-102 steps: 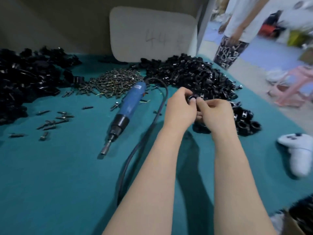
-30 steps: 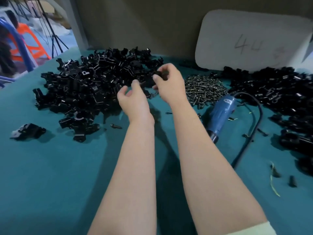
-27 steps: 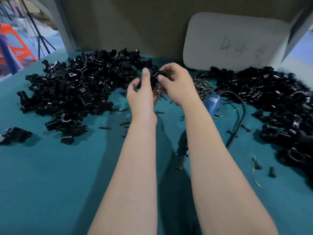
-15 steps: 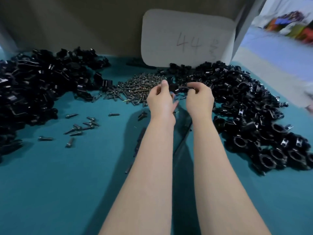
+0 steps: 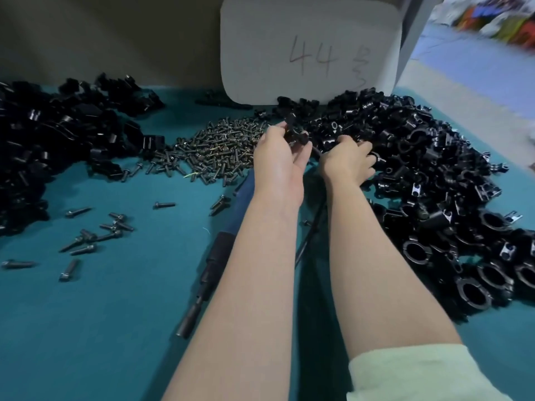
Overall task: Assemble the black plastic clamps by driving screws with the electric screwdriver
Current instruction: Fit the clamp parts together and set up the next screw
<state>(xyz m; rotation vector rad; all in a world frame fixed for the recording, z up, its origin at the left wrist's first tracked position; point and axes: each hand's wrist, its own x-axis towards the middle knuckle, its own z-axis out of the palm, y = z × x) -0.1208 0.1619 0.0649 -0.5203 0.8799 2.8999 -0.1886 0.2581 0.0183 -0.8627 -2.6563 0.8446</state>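
Currently: left hand (image 5: pixel 278 159) pinches one clamp (image 5: pixel 294 134), fingers curled round it. Right hand (image 5: pixel 346 163) digs in pile (image 5: pixel 434 175) right of that grip; hold unclear. Screws (image 5: pixel 220 151) just left. Screwdriver (image 5: pixel 215 256) below, idle. Advice: pick a matching half, align holes before screwing.

Dim work corner — open on the right.
A teal cloth-covered table (image 5: pixel 115 328) ran back to a dull olive-brown wall (image 5: pixel 115 39), where a white rounded-corner board (image 5: pixel 260 53) pencilled "44" leaned. A grey upright post (image 5: pixel 417 24) ended the wall; beyond it lay pale blue floor (image 5: pixel 463 62) and blurred colourful clutter (image 5: pixel 506 21).
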